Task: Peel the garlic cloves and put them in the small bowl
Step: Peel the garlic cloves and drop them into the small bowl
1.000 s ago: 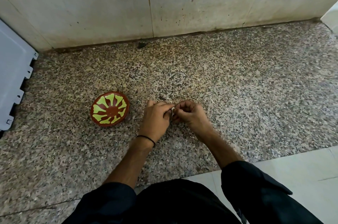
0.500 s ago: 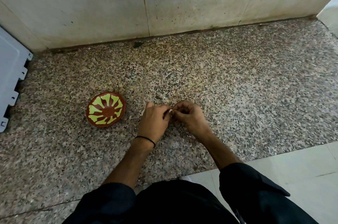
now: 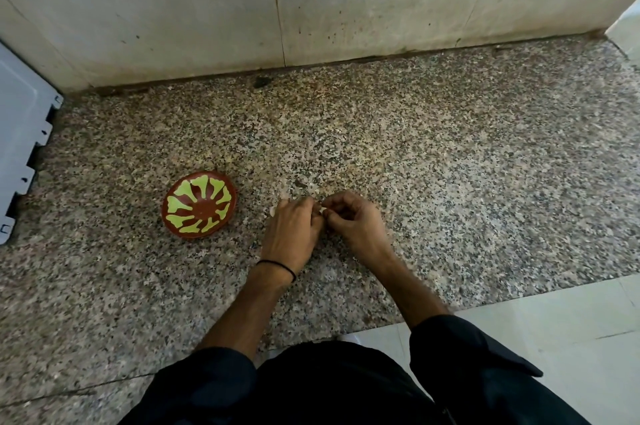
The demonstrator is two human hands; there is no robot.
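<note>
My left hand (image 3: 293,227) and right hand (image 3: 358,224) still pinch the garlic clove (image 3: 324,210) between curled fingertips, as before, and the small bowl (image 3: 199,204) stays left of them.

The right hand (image 3: 356,222) has rolled a little further over the garlic clove (image 3: 323,210) pinched against the left hand (image 3: 294,227). The pale sliver between them seems smaller.

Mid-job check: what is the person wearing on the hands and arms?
The left hand and right hand are bare, without gloves. A thin black band circles the left wrist. The left sleeve and right sleeve are dark cloth, ending partway along the forearms.
</note>
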